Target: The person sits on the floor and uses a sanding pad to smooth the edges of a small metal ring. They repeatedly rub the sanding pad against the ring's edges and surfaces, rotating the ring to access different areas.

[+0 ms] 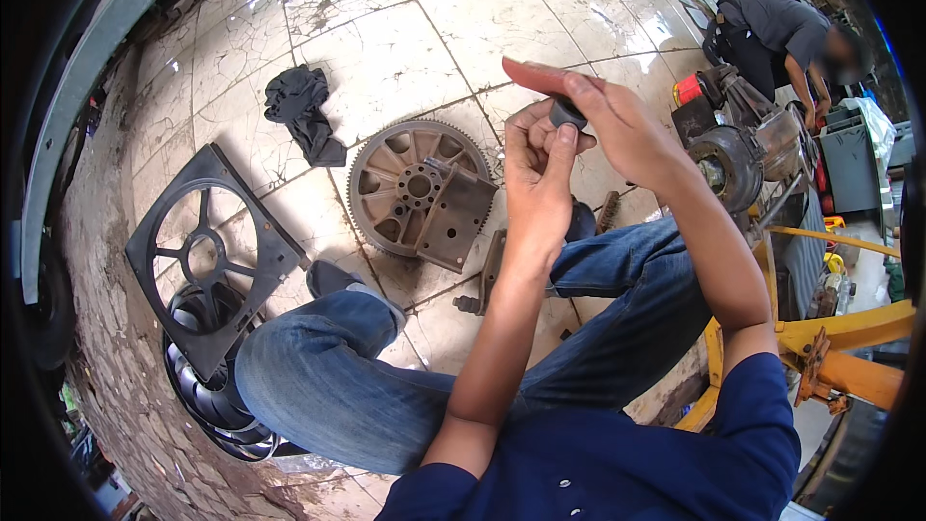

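Observation:
In front of me, my two hands meet above the floor. My left hand is closed around a small dark, round part, whose end shows between the thumbs. Close against it, my right hand grips a reddish-brown, flat, bent piece that sticks out to the left. Exactly what this piece is, I cannot tell. Below and left of my hands, a toothed flywheel lies flat on the tiles. A rusty metal plate with holes rests across its right side.
A black fan shroud lies at left over a fan. Near the flywheel is a black cloth. At right stand a greasy machine assembly and a yellow frame. Another person bends over at far right.

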The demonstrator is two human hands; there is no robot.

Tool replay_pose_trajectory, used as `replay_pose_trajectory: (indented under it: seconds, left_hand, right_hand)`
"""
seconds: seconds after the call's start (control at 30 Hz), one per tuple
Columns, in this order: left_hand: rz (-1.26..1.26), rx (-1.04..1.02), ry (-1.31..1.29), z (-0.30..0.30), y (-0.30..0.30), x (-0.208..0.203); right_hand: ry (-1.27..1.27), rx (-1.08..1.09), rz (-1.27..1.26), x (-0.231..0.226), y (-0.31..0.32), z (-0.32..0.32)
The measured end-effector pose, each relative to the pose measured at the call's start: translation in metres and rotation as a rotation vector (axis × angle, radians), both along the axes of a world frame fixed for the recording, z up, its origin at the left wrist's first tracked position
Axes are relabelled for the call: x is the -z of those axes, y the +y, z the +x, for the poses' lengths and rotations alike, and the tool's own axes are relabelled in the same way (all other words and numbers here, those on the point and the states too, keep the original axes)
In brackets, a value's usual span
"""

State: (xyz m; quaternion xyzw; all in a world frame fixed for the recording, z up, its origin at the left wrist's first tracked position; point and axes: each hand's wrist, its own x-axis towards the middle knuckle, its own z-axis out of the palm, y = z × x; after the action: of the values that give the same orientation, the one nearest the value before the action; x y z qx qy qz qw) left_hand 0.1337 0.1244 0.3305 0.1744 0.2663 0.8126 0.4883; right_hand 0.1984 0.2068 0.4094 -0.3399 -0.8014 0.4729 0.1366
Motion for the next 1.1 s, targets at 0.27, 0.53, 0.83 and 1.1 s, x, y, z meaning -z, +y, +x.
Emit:
replay_pose_trajectory:
  seconds: [0.27,0.53,0.83,1.1]
  left_hand:
    - [0.238,0.088,-0.109,-0.013,-0.002,0.006]
    - [0.323,0.094,-0.061,-0.022,-0.002,0.010]
    - [0.317,-0.040,0.117,-0.025,-0.006,0.004]
    - [0.235,-0.223,0.279,-0.025,-0.007,0.000]
  right_hand:
    - [0.085,0.130,0.092,-0.011,-0.007,0.005]
    - [0.162,0.176,0.155,-0.008,-0.012,0.004]
    - [0.277,0.103,0.282,-0.009,-0.019,0.003]
    - [0.327,-0.101,0.419,-0.010,-0.015,-0.001]
